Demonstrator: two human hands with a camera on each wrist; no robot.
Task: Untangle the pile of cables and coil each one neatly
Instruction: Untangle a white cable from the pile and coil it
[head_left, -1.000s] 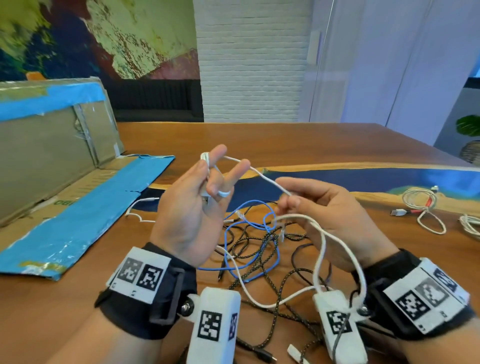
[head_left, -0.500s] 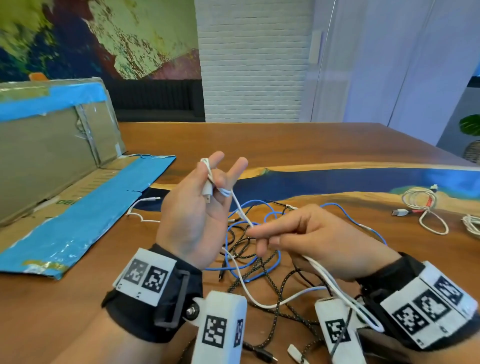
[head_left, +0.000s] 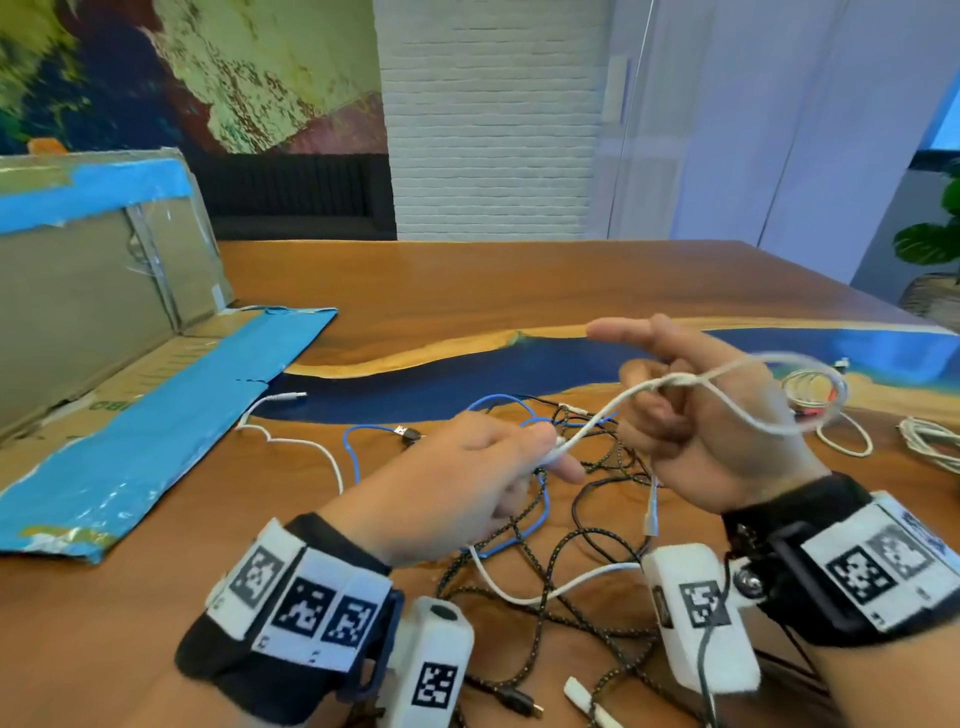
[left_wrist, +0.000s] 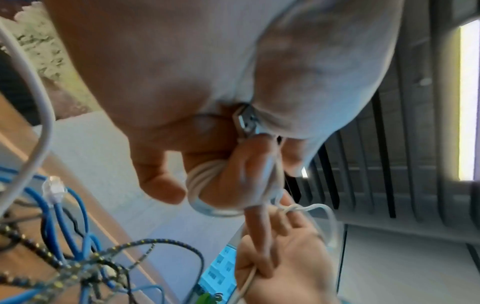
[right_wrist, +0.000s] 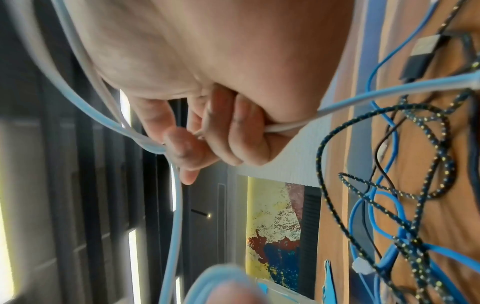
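The white cable (head_left: 597, 423) is thin and smooth, wound around the left hand (head_left: 452, 488) fingers; the right hand (head_left: 711, 426) fingers pinch its loop.

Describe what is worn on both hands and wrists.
The left hand and right hand are bare, no gloves or rings visible. Each wrist carries a black strap: left black wrist strap, right black wrist strap. White panels printed with black square codes sit on them. A white boxy camera unit hangs beneath the left wrist, another beneath the right, trailing a thin dark lead.
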